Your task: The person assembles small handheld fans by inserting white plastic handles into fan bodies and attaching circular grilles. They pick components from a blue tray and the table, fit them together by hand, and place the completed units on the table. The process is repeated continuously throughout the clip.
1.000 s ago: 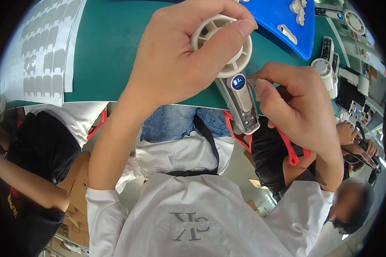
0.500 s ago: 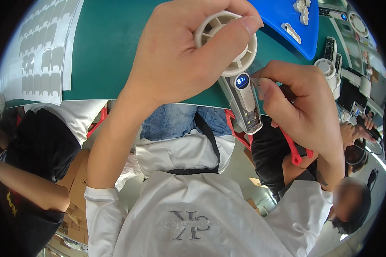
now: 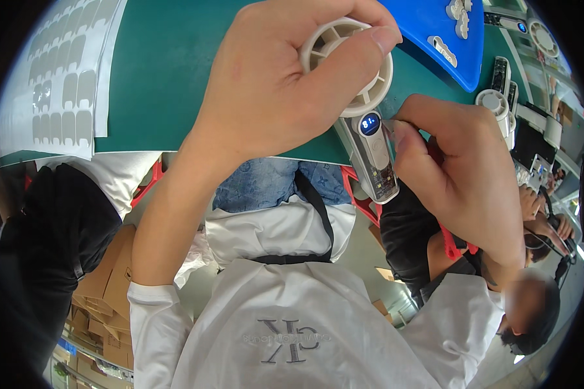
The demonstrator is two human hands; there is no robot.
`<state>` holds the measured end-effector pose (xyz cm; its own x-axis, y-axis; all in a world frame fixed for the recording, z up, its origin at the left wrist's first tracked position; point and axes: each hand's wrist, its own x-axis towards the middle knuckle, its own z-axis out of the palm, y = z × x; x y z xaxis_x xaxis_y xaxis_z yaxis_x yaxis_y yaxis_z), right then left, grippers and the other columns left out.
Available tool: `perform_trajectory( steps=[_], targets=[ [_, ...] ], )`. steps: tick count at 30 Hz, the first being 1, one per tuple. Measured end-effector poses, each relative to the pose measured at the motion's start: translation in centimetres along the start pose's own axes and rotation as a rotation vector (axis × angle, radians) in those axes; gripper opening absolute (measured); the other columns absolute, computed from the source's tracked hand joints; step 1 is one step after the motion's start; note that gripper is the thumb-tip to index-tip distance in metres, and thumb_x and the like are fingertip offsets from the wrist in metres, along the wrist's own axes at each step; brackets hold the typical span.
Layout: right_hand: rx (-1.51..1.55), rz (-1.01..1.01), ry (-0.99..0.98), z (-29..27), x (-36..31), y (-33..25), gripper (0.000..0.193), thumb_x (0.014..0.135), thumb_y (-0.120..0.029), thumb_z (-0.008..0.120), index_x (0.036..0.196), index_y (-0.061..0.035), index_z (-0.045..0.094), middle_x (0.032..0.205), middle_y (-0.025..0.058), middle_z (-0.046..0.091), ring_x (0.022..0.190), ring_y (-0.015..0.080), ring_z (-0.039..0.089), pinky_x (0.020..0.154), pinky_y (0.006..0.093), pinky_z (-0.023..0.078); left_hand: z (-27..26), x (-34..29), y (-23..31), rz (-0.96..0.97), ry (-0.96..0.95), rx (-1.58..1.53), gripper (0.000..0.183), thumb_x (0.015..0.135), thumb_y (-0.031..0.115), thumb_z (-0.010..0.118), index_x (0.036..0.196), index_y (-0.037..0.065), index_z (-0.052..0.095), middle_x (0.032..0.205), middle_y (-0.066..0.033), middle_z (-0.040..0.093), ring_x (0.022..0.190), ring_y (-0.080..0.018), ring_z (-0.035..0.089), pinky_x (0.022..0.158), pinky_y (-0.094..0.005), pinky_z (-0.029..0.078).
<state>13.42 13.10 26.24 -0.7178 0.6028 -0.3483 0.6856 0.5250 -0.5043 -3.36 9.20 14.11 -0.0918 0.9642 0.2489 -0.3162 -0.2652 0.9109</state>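
Note:
A white handheld fan (image 3: pixel 376 154) with a clear-sided handle and a lit round blue display is held up over the table's near edge. My left hand (image 3: pixel 285 84) is wrapped round its ring-shaped head, the thumb lying across the front. The handle points down toward me, slightly to the right. My right hand (image 3: pixel 451 152) is beside the handle, thumb and forefinger pinched together close to the display. Between those fingertips shows a thin, clear piece, perhaps a film; its exact kind is hard to make out.
On the green table (image 3: pixel 156 78), sheets of grey die-cut stickers (image 3: pixel 61 84) lie at left. A blue tray (image 3: pixel 428 26) with small white parts stands at the far right, near more handheld fans (image 3: pixel 496 104). Other people sit at both sides; cardboard boxes (image 3: pixel 110 279) are at lower left.
The fan and my left hand have shifted slightly right. My right hand has moved a little the same way, still pinched beside the handle. At left, a neighbouring person's arm has drawn back.

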Motion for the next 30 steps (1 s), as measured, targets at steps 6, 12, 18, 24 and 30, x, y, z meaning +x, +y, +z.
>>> perform_trajectory(
  steps=[6,12,18,24,30],
  targets=[
    [-0.17,-0.018,-0.008,-0.3,0.6,-0.9,0.013,0.082,-0.005,0.057,0.073,0.0045,0.054,0.053,0.0164,0.041,0.044,0.0257,0.042,0.047,0.0369,0.034,-0.1,0.1,0.0,0.046,-0.008,0.071,0.015,0.096,0.009,0.059,0.102,-0.004,0.065,0.078,-0.0057,0.066,0.066,-0.0067,0.057,0.057,-0.022,0.044],
    [0.064,0.071,-0.274,-2.0,2.0,0.1,0.018,0.084,-0.009,0.053,0.072,0.0029,0.056,0.051,0.0093,0.047,0.043,0.0182,0.046,0.046,0.0321,0.036,0.5,0.1,0.1,0.061,0.04,0.098,0.015,0.095,0.009,0.059,0.099,-0.005,0.065,0.081,-0.0091,0.066,0.067,-0.0096,0.058,0.058,-0.0237,0.044],
    [0.402,0.079,-0.411,-1.3,2.4,3.8,0.025,0.09,-0.014,0.05,0.071,-0.0002,0.057,0.058,0.0016,0.055,0.046,0.0074,0.048,0.045,0.0246,0.038,0.0,0.5,1.0,0.157,0.013,0.173,0.015,0.094,0.009,0.059,0.098,-0.004,0.066,0.084,-0.011,0.066,0.069,-0.013,0.061,0.06,-0.0255,0.046],
    [0.539,0.014,-0.381,-0.3,2.6,4.9,0.025,0.091,-0.018,0.053,0.073,-0.0012,0.057,0.059,0.0005,0.054,0.045,0.0079,0.045,0.043,0.0248,0.037,-0.2,0.2,1.2,0.107,-0.007,0.291,0.018,0.097,0.013,0.056,0.101,0.0,0.068,0.087,-0.0054,0.069,0.074,-0.0085,0.062,0.065,-0.0217,0.047],
    [0.436,-0.243,-0.264,0.5,3.1,5.8,0.023,0.089,-0.016,0.057,0.073,0.0008,0.059,0.057,0.008,0.05,0.046,0.0159,0.045,0.046,0.0319,0.036,-0.2,-0.2,1.2,0.052,0.003,0.342,0.018,0.099,0.014,0.055,0.101,0.003,0.069,0.084,-0.0002,0.068,0.073,-0.0032,0.059,0.064,-0.0188,0.046]
  ],
)
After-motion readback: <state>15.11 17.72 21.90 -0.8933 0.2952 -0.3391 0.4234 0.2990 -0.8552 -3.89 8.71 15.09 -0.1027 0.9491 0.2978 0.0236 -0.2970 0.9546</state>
